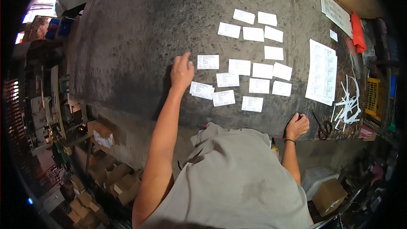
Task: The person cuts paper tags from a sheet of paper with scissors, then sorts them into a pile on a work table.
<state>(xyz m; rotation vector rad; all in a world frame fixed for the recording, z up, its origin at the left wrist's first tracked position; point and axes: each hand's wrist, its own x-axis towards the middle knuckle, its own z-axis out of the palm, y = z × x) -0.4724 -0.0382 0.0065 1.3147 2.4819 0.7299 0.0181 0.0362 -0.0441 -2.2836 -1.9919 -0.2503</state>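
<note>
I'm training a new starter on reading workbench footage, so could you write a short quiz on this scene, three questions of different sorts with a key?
1. Fill in, left or right: the dark wristband is worn on the person's ____ side.
2. True or false: the scissors lie between the right hand and the loose white paper strips.
3. Which are nearest the left hand?
A) the scissors
B) the printed slips
C) the loose white paper strips

Key: 1 right; 2 true; 3 B.
</note>
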